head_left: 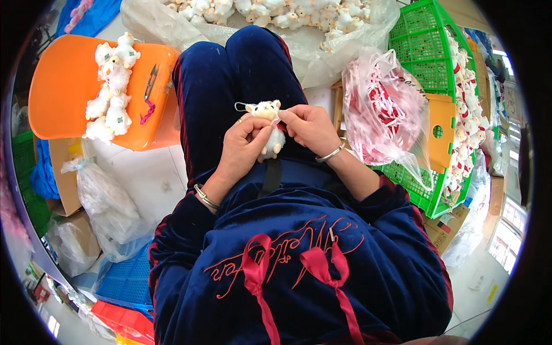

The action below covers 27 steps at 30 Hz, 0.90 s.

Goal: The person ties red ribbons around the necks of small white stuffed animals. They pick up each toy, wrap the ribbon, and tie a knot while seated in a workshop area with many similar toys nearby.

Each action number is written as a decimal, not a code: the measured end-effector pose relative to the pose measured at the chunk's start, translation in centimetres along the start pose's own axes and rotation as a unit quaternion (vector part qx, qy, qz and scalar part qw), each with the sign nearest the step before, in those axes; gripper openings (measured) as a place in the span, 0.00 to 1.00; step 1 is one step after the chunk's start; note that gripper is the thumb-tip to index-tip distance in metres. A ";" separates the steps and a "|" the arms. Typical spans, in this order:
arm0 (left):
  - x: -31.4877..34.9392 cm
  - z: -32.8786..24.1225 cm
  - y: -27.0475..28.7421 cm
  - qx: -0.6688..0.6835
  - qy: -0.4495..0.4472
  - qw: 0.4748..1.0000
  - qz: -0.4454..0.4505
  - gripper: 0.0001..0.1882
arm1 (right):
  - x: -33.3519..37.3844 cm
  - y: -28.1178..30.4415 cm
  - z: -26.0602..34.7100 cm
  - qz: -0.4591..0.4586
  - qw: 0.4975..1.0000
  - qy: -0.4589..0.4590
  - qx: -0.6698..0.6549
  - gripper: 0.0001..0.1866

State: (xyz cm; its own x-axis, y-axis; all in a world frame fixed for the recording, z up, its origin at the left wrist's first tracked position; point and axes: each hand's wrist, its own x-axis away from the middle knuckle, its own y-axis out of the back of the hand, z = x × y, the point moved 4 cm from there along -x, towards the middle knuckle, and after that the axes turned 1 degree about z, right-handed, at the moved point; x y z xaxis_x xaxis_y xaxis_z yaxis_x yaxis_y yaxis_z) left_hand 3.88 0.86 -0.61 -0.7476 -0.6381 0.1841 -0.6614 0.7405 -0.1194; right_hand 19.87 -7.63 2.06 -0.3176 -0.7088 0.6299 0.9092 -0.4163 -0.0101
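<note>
Your left hand (244,142) and right hand (313,129) pinch at the neck of the white plush toy (276,141), held over your lap (207,98) beyond the orange chair's (57,86) right edge; the red strip (282,125) there could twist or slip, I judge, if either pinch slackens.

Illumination bright and largely even; shadows soft. Pane-like patches (512,221) at the right rim are blown out to white. Glare noted on the clear plastic bag (411,106); mild sheen on the dark blue trousers (210,72). Centre acceptably sharp, the white plush toy (275,140) clearly resolved. Toward the rim, detail softens, straight edges bow, violet fringing appears, and corners fall to black.
</note>
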 end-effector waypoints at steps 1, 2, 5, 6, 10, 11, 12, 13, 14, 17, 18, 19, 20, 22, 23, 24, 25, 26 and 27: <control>-0.1 0.1 0.0 -0.002 -0.005 1.000 0.001 0.04 | -0.1 -0.1 0.0 -0.007 1.000 0.013 0.004 0.13; -0.2 0.1 0.2 -0.004 -0.009 1.000 0.001 0.04 | -0.3 -0.2 0.0 -0.013 1.000 0.026 0.008 0.13; 0.1 -0.3 0.2 -0.020 -0.017 1.000 0.002 0.04 | -0.6 -0.5 -0.6 -0.033 0.997 0.070 0.003 0.11; 0.0 -0.6 0.2 -0.027 -0.022 0.999 0.002 0.04 | -0.8 -0.5 -0.7 -0.041 0.995 0.088 -0.002 0.11; 0.2 -0.9 0.5 -0.031 -0.041 0.999 0.017 0.04 | -1.5 -0.2 -1.0 -0.075 0.965 0.194 0.159 0.09; 0.2 -1.0 0.6 -0.032 -0.050 0.998 0.027 0.04 | -1.5 -0.1 -0.8 -0.084 0.959 0.205 0.175 0.08; 0.3 -1.0 0.5 -0.031 -0.057 0.997 0.037 0.04 | -1.4 -0.1 -0.7 -0.094 0.953 0.214 0.191 0.08; 0.3 -0.9 0.5 -0.030 -0.060 0.997 0.032 0.04 | -1.3 0.0 -0.7 -0.095 0.954 0.226 0.176 0.08; 0.3 -0.6 0.5 -0.028 -0.063 0.997 0.026 0.04 | -1.3 0.1 -0.8 -0.096 0.953 0.237 0.161 0.08; 0.1 0.0 0.7 0.012 -0.021 0.999 0.021 0.05 | 0.2 -0.1 0.1 -0.044 0.948 0.268 0.167 0.04; 0.1 0.2 0.8 0.031 0.001 0.999 0.021 0.05 | 0.8 -0.4 0.1 -0.013 0.940 0.289 0.180 0.03; 0.1 0.4 0.9 0.034 0.000 0.999 0.018 0.06 | 1.2 -0.5 0.3 0.018 0.931 0.309 0.194 0.03; 0.1 0.8 0.9 0.038 -0.001 0.999 0.015 0.06 | 1.8 -0.7 0.7 0.071 0.885 0.391 0.242 0.05; 0.0 1.1 0.8 0.047 0.005 0.999 0.010 0.06 | 2.5 -1.1 1.2 0.133 0.857 0.411 0.280 0.06; 0.0 1.1 0.7 0.053 0.011 0.998 0.009 0.07 | 2.7 -1.1 1.3 0.153 0.843 0.424 0.292 0.07; 0.0 1.0 0.7 0.060 0.017 0.998 0.008 0.07 | 2.8 -0.9 1.5 0.156 0.848 0.426 0.275 0.06; 0.0 0.8 0.6 0.054 0.013 0.998 0.006 0.07 | 2.9 -0.7 1.6 0.159 0.852 0.427 0.258 0.06; -0.1 0.4 0.5 0.049 0.008 0.999 0.005 0.07 | 3.0 -0.6 1.6 0.162 0.856 0.428 0.240 0.05; -0.1 0.2 0.5 0.044 0.003 0.999 0.005 0.07 | 2.4 -0.3 0.9 0.138 0.916 0.330 0.180 0.05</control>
State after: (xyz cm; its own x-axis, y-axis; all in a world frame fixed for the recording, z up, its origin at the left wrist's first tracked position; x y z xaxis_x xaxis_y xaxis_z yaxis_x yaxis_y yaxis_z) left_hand 3.66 1.25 -0.93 -0.7546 -0.6283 0.1891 -0.6561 0.7259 -0.2064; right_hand 19.07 -8.74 4.29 -0.0484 -0.9983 0.0334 0.9717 -0.0393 0.2329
